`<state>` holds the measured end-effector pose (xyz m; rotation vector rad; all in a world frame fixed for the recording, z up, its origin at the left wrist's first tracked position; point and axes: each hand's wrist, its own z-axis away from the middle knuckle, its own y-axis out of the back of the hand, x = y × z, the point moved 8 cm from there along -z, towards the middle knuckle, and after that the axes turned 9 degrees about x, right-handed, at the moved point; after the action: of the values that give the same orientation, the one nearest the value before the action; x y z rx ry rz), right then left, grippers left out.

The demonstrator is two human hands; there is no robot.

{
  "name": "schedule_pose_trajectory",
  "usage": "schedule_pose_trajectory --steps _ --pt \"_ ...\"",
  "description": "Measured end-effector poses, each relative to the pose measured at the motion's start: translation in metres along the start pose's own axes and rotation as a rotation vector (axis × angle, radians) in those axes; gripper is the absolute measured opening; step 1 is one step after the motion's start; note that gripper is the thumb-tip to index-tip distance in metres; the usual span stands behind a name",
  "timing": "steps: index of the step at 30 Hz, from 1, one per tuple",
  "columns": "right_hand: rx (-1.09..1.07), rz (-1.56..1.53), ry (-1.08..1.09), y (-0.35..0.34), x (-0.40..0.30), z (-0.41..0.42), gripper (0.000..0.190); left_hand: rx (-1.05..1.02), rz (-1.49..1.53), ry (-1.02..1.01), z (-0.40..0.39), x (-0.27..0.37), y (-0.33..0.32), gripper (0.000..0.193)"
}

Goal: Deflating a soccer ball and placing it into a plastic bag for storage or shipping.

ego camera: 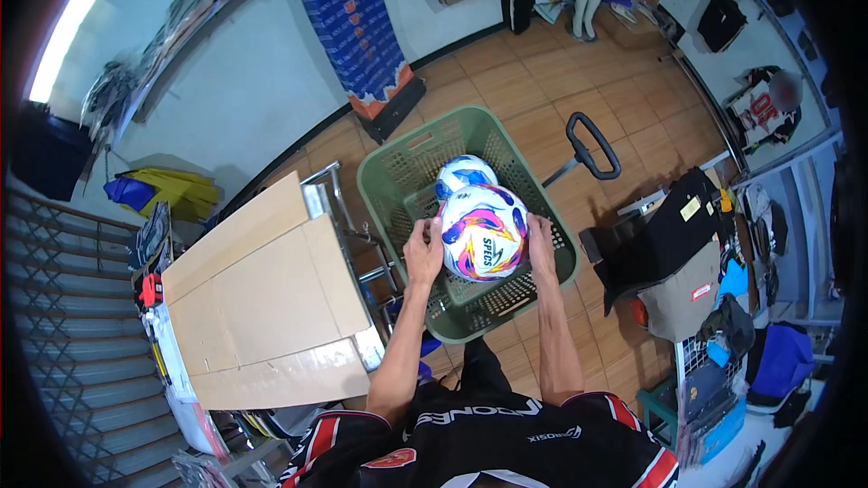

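Between my two hands is a white football (484,233) with pink, yellow and blue swirls and a Specs mark. My left hand (424,251) presses on its left side, and my right hand (541,244) on its right. Below them stands a green perforated plastic basket (380,179). A second ball (465,173), white with blue patches, shows inside the basket, partly covered by the first. Whether the held ball also rests on something beneath it, I cannot tell.
Left of the basket lies flat brown cardboard (264,312) over a metal-framed stand. A black loop handle (593,146) rises at the basket's right. Farther right are a black fabric item (661,237) and a grey box (681,291). A blue printed pillar (352,27) stands beyond.
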<state>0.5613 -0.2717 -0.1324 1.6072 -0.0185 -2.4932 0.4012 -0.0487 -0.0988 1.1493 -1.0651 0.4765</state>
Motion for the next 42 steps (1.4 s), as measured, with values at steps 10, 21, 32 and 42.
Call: schedule_pose_trajectory --steps 10,21,32,42 --pt "-0.428 0.071 0.385 -0.076 -0.130 0.209 0.075 0.235 0.162 -0.116 0.053 0.050 0.260 0.023" --pt "-0.701 0.452 0.679 -0.234 -0.078 0.456 0.083 0.613 -0.048 -0.014 0.185 -0.130 0.486 0.038" --pt "-0.694 0.600 0.906 -0.296 -0.052 0.570 0.079 0.644 -0.022 0.145 0.238 -0.196 0.535 0.030" --pt "-1.028 0.224 0.513 -0.347 -0.020 0.513 0.072 0.746 0.058 0.239 0.220 -0.216 0.557 0.057"
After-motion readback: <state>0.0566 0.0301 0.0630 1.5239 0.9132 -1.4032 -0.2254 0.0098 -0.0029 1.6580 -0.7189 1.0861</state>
